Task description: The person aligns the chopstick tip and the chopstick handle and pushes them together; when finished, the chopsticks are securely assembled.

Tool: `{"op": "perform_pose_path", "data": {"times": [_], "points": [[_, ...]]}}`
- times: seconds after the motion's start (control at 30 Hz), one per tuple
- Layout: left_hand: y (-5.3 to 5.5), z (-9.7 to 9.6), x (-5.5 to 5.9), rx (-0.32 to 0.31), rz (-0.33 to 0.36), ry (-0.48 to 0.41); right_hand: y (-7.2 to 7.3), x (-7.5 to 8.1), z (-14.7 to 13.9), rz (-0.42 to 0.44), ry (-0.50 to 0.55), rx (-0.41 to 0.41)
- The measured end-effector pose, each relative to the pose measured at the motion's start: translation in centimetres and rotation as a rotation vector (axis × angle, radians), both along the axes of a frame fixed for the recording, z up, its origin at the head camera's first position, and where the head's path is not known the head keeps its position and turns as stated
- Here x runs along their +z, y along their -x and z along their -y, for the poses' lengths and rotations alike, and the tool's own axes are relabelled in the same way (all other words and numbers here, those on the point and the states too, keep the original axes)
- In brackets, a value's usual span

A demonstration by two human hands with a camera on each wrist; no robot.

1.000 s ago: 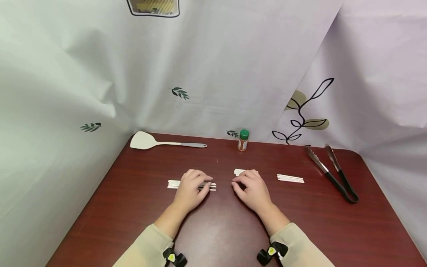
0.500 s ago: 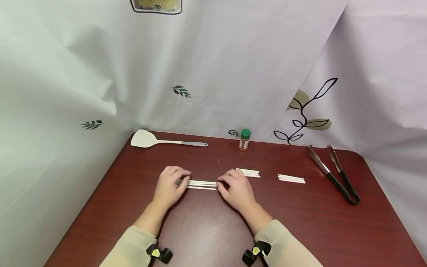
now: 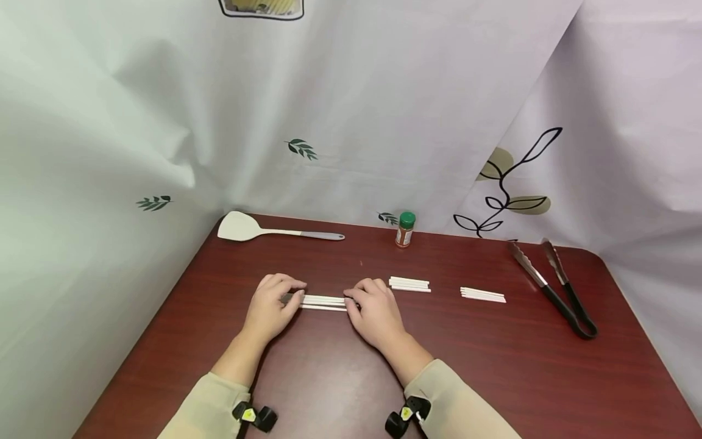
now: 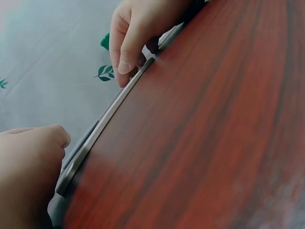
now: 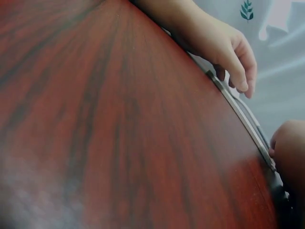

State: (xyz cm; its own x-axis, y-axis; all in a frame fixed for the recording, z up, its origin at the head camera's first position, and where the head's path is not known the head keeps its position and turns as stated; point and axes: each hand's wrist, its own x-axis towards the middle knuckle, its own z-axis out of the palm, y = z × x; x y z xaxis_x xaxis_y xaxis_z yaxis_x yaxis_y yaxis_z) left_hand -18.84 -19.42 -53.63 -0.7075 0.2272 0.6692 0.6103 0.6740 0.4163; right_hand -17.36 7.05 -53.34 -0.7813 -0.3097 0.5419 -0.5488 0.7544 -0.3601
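Observation:
Several thin white sticks (image 3: 323, 300) lie side by side on the table, the front one a little apart from the others. My left hand (image 3: 269, 308) is over their left end, with thumb and fingers loosely curved. Over the right end is my right hand (image 3: 377, 314), curved in the same way and covering the tips. The left wrist view shows a long stick (image 4: 105, 121) lying flat, with the right fingertips just beyond its far end. In the right wrist view, the left thumb and forefinger (image 5: 238, 74) hang close above the other end.
Behind the right hand lie two shorter groups of white sticks, a nearer one (image 3: 409, 285) and one farther right (image 3: 482, 295). A white spatula (image 3: 241, 227) and a green-capped spice jar (image 3: 404, 230) are at the back. Black-handled tongs (image 3: 567, 308) lie at the right.
My left hand has moved left from the middle of the sticks to their left end. My right hand has come left from in front of a shorter group to the right end.

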Motion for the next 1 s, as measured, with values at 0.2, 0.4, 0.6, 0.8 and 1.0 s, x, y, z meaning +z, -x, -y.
{"op": "perform_pose_path", "data": {"times": [0.2, 0.4, 0.6, 0.8, 1.0], "points": [[-0.1, 0.1, -0.1, 0.009, 0.048, 0.012, -0.1, 0.0, 0.0, 0.02, -0.007, 0.011], [-0.2, 0.1, -0.2, -0.003, 0.081, 0.033, -0.1, -0.2, 0.0, 0.014, -0.009, 0.015], [-0.2, 0.0, -0.1, -0.004, 0.102, 0.05, -0.2, -0.1, 0.0, 0.029, -0.001, 0.003], [-0.1, 0.0, 0.0, 0.0, 0.11, 0.06, -0.6, 0.5, 0.4, 0.133, 0.002, -0.03], [-0.1, -0.1, 0.1, 0.006, 0.113, 0.065, -0.7, 1.0, 0.7, 0.228, 0.002, -0.042]]}}
